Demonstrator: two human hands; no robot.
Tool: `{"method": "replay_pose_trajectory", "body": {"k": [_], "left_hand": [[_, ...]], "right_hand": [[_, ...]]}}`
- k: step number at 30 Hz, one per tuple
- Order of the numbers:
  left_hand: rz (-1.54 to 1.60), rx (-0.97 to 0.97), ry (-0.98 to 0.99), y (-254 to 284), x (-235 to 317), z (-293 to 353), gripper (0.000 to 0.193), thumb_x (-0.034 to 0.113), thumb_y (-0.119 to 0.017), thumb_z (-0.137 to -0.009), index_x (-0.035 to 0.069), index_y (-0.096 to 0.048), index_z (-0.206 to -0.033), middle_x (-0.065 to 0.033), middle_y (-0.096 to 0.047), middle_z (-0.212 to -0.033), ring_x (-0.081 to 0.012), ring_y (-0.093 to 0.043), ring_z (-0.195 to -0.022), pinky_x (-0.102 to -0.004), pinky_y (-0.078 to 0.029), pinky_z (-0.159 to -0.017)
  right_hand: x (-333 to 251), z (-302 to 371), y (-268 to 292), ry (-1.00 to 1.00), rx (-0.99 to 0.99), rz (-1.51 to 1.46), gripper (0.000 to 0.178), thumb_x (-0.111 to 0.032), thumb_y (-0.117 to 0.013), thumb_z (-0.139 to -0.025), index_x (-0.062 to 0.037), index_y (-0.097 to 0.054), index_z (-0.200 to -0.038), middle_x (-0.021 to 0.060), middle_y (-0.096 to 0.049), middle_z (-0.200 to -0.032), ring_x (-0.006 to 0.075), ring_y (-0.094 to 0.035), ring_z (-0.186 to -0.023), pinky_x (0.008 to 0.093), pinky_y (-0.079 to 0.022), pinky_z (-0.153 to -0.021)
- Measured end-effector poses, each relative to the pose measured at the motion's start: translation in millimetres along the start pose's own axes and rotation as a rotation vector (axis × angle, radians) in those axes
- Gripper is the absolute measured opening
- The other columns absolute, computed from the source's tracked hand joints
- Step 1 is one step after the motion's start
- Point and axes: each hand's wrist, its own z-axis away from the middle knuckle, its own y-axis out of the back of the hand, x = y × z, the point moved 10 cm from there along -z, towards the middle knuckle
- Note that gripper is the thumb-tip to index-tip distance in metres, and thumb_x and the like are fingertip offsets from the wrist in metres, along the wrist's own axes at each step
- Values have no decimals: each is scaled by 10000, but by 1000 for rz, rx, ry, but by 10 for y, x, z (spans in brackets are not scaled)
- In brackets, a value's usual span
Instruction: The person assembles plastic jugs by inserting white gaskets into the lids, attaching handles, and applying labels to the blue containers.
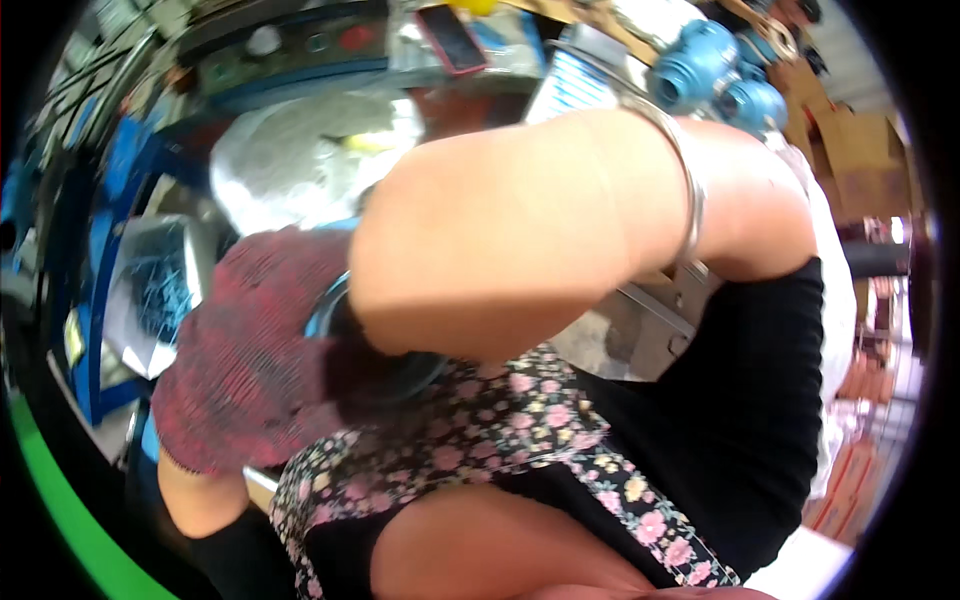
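My left hand [255, 350], in a dark red knit glove, is wrapped round a round, hollow part [410, 382] with a blue rim and a dark inside, held in front of my apron. My bare right hand [440, 250] reaches across from the right, a silver bangle on that arm. It lies over the part's opening, and its fingers are hidden, so I cannot see whether they grip anything. Just beyond the hands is a clear plastic bag [285, 150] on the bench.
A white bin of blue strips [160, 285] stands at left beside a blue metal frame [95, 350]. A phone [451, 40] lies at the back. Blue cast housings [695, 65] sit at the far right, near cardboard boxes [865, 160].
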Motion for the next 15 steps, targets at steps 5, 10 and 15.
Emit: {"method": "replay_pose_trajectory", "body": {"k": [5, 10, 15], "left_hand": [[419, 272, -132, -41, -453, 87, 579, 353, -820, -641, 87, -652, -1126, -195, -574, -1220, -364, -588, -1068, -433, -442, -942], [110, 269, 212, -292, -1197, 1050, 773, 323, -759, -788, -38, -412, -1377, -202, -541, -1278, -361, -547, -1128, -447, -419, -985], [-188, 599, 560, -349, -2031, 1478, 634, 289, -691, -848, -44, -449, -1331, -188, -557, -1245, -346, -556, -1110, -459, -418, -987]], "right_hand": [[695, 1097, 351, -116, 707, -180, 253, -185, -671, -805, -17, -659, -994, 155, -653, -893, 272, -631, -829, 353, -506, -734], [2117, 3802, -1370, -1369, 1149, -61, 369, -191, -698, -840, -24, -638, -1163, 92, -669, -1111, 170, -622, -986, 303, -493, -866], [2120, 3577, -1825, -1350, 1055, 243, 278, -219, -700, -768, -73, -711, -1004, 100, -676, -1076, 285, -582, -1047, 384, -447, -939]]}}
